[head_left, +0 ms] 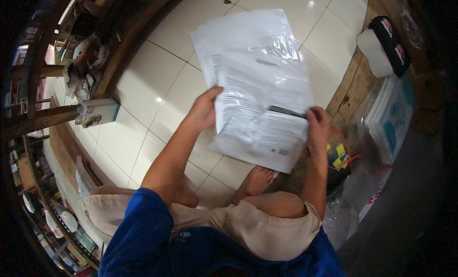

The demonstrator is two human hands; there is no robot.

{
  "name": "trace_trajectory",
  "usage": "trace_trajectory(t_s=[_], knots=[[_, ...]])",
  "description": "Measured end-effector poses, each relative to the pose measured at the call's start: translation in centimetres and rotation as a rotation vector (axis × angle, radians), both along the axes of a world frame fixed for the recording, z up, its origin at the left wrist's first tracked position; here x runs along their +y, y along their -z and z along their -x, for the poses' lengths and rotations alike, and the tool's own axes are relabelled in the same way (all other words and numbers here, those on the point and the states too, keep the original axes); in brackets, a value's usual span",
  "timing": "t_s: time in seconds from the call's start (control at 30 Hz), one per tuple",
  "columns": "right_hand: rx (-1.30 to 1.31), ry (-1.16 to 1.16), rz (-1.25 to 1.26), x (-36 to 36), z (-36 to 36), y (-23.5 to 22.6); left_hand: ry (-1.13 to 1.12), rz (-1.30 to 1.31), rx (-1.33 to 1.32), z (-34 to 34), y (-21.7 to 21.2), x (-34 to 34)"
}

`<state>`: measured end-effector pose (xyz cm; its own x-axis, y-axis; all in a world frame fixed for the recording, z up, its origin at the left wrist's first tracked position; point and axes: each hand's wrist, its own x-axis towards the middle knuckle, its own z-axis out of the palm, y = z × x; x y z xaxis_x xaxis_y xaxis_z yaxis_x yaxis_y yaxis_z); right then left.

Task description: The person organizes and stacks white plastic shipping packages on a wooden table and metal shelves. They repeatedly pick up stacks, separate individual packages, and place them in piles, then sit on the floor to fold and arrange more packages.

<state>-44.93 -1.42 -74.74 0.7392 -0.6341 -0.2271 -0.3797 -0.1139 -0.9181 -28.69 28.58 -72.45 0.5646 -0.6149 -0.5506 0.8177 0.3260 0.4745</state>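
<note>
A loose stack of white, glossy plastic bags (265,95) with dark print hangs in front of me above the tiled floor. Its sheets are fanned a little apart at the far left corner. My left hand (205,109) pinches the stack's left edge, the thumb lying on top. At the right edge, my right hand (317,125) has its fingers closed on the bags, beside a dark printed bar. The near end of the stack sags and is slightly blurred over my bare foot.
Cream floor tiles (148,62) spread around the bags. Wooden shelving with clutter stands at the left, a clear plastic container (98,112) beside it. On the right are a wooden bench (350,86), a black-and-white cap (389,45), and a plastic-wrapped white and teal pack (393,114).
</note>
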Motion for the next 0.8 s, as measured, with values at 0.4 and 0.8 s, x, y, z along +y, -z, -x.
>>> trace_trajectory(t_s=[0.4,0.8], knots=[[0.466,0.39,0.779,-15.9,20.6,-0.4,0.686,-1.432,-1.401,1.9,5.5,-0.6],[0.307,0.292,0.891,-16.4,16.6,-1.3,0.354,-1.534,-1.335,1.2,6.4,2.6]])
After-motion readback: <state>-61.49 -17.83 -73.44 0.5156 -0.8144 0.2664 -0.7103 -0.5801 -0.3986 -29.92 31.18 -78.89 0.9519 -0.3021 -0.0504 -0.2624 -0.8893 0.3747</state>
